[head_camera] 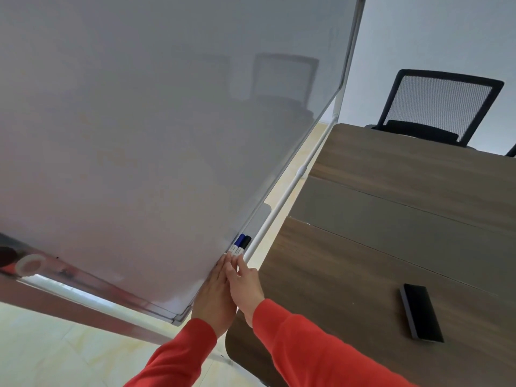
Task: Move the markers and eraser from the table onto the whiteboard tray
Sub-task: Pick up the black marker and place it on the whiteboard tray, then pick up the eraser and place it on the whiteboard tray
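Two markers lie side by side on the whiteboard tray [261,219]: a blue-capped marker [238,241] and a black-capped marker [245,243]. My left hand [215,291] and my right hand [245,286] reach along the tray, fingertips touching the white ends of the markers. The fingers lie straight; whether they grip the markers I cannot tell. A black eraser [421,314] lies flat on the brown table [391,233], to the right of my hands and apart from them.
The large whiteboard [153,135] fills the left, tilted in this view, with its white stand pole [284,202] beside the table edge. A black mesh chair [435,107] stands behind the table. A roll of tape [29,265] sits at the far left.
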